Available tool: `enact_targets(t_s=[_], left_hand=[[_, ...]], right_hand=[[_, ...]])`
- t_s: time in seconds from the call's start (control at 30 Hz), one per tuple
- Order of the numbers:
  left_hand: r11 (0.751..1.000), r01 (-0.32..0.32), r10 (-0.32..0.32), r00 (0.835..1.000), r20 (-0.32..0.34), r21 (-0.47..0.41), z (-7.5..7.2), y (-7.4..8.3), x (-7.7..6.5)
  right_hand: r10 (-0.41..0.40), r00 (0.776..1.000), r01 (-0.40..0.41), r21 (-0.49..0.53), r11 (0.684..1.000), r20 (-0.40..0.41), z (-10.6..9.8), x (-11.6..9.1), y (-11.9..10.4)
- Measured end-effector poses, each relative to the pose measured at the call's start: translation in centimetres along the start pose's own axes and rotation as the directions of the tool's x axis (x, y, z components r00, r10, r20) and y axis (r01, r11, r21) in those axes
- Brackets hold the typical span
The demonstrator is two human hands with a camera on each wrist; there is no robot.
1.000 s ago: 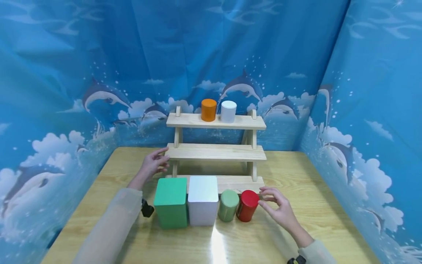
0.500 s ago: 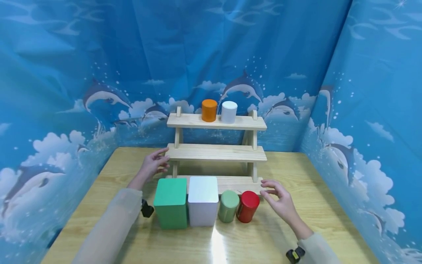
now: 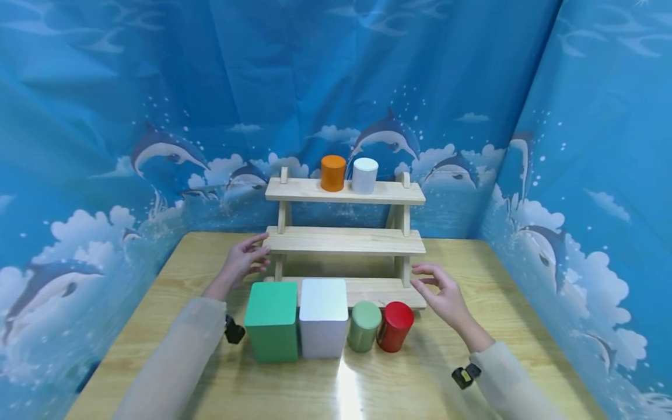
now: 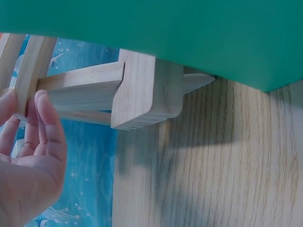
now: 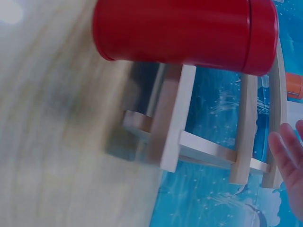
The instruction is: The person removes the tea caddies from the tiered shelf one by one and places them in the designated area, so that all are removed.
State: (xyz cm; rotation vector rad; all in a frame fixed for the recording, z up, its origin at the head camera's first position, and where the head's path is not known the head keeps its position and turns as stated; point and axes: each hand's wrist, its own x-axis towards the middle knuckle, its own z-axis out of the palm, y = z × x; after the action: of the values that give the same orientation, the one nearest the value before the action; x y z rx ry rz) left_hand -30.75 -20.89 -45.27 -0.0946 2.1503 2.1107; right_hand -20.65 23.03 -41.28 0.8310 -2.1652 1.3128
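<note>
A three-tier wooden display stand stands behind a row of boxes and canisters. My left hand is at the left end of its middle shelf; in the left wrist view, the thumb and fingers of my left hand pinch the board's end. My right hand hovers by the stand's right side, near the lower support, holding nothing. Its fingers are loosely bent in the head view. In the right wrist view, part of my right hand shows at the edge, apart from the red canister.
In front of the stand are a green box, a white box, a pale green canister and the red canister. An orange canister and a white canister stand on the top shelf. Dolphin-print curtains surround the table.
My right hand has moved away from beside the red canister, farther back along the stand's right side. My left hand stays at the middle shelf's end. The boxes and canisters have not moved.
</note>
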Motion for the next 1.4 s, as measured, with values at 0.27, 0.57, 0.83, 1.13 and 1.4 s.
enact_targets(t_s=[0.27, 0.57, 0.83, 1.13, 1.4], left_hand=[[1.000, -0.001, 0.001, 1.000, 0.002, -0.001, 0.0, 0.1, 0.1], [1.000, -0.002, 0.002, 1.000, 0.000, -0.001, 0.0, 0.2, 0.0], [1.000, -0.009, 0.009, 1.000, 0.006, 0.001, -0.1, 0.1, 0.0], [1.000, -0.024, 0.024, 1.000, 0.014, 0.007, -0.2, 0.2, -0.1], [1.000, -0.012, 0.012, 1.000, 0.012, 0.001, -0.3, 0.0, 0.0]], right_hand=[[0.008, 1.000, -0.008, -0.012, 1.000, 0.020, 0.1, 2.0, -0.2], [0.074, 0.996, -0.071, -0.066, 0.995, 0.056, 0.4, 3.8, -0.7], [0.080, 0.993, -0.077, -0.041, 0.996, 0.086, 0.5, 5.8, -0.7], [0.106, 0.989, -0.101, -0.058, 0.993, 0.099, 0.6, 7.5, -0.7], [0.131, 0.986, -0.123, -0.085, 0.989, 0.103, 0.9, 8.8, -1.2]])
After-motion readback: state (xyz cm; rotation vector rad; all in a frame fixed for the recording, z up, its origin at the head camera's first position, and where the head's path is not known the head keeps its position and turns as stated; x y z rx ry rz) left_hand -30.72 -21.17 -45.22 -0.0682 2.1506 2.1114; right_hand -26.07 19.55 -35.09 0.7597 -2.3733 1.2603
